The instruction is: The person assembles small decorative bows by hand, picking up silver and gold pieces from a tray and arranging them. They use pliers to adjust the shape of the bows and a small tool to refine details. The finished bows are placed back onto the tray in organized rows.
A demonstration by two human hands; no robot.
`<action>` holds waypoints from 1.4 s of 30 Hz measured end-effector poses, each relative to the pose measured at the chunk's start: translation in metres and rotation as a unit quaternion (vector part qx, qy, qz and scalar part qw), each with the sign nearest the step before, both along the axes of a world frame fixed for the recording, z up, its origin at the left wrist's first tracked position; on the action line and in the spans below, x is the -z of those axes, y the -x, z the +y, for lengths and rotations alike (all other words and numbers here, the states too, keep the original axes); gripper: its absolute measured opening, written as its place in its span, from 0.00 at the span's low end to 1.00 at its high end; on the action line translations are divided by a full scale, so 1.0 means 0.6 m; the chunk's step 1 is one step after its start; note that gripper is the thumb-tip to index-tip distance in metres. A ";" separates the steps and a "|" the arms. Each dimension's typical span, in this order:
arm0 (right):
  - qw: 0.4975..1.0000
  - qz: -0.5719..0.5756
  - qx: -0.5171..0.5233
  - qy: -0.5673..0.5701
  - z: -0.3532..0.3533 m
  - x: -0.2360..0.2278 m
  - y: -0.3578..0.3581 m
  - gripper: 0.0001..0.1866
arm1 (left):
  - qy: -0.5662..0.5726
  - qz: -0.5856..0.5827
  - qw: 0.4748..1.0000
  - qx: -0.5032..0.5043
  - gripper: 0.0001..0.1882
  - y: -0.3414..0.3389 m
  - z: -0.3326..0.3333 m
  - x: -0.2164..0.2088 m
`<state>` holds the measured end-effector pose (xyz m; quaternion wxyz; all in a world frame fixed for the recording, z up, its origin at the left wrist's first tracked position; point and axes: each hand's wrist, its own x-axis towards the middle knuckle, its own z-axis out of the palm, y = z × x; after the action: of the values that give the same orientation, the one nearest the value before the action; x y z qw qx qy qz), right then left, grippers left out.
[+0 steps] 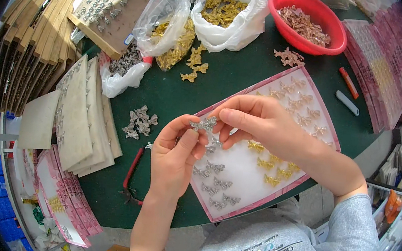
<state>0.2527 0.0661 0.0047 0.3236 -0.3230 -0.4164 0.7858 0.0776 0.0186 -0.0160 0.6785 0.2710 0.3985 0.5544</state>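
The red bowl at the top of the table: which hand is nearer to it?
Right. The right hand is below the red bowl, slightly to the left; the left hand is lower and further left.

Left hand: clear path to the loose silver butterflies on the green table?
Probably yes. The silver butterflies lie bare just beyond the left hand, nothing between them. But its fingers already pinch a silver butterfly piece together with the right hand.

Light: we see bright, even light over the green table (246, 76).
Shadows: we find only soft ones under the hands.
Glare: we note sheen on the plastic bags (161, 14).
Edges: we see bent lines and a black rim.
Focus: we find the table's far edges softened.
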 end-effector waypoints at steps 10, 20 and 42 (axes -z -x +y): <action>1.000 0.003 0.002 -0.007 0.000 0.005 0.001 0.13 | -0.015 -0.010 1.000 0.008 0.10 0.001 0.000 0.004; 1.000 0.006 0.002 -0.011 0.000 0.006 0.002 0.13 | -0.014 -0.007 1.000 0.008 0.10 0.002 -0.001 0.004; 1.000 0.002 0.000 -0.022 0.000 0.005 0.002 0.12 | -0.021 0.001 1.000 0.003 0.10 0.000 0.000 0.003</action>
<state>0.2516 0.0660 0.0014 0.3316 -0.3147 -0.4327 0.7770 0.0778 0.0184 -0.0178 0.6736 0.2869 0.3868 0.5606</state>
